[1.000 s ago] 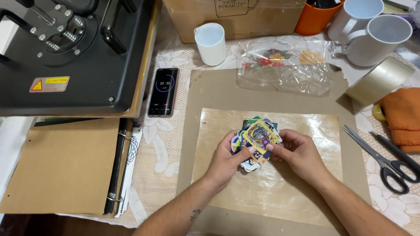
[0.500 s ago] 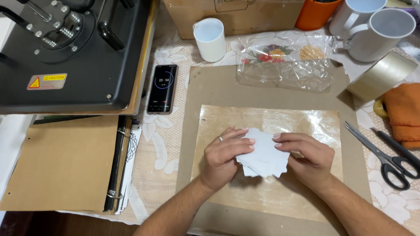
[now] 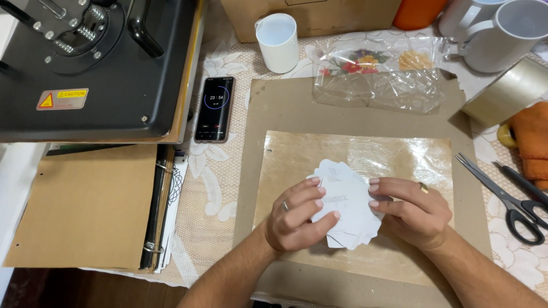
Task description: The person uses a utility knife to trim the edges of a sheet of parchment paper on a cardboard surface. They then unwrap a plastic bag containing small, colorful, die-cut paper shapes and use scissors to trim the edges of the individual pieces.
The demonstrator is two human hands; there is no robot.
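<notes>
Matt white paper cutouts [image 3: 348, 205], glossy plastic sheet [image 3: 399, 159]

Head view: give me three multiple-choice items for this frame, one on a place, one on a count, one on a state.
1. Where does the black smartphone lie?
A. beside the black heat press
B. on the black-handled scissors
C. inside a mug

2. How many white ceramic mugs show?
A. one
B. three
C. five

3. How does the stack of white die-cut paper pieces lie in the hands?
A. printed colour side up
B. blank white backs up
C. rolled into a tube

Answers:
1 A, it lies just right of the press.
2 B, one near the cardboard box, two top right.
3 B, the left hand and right hand hold it with white backs up.
</notes>
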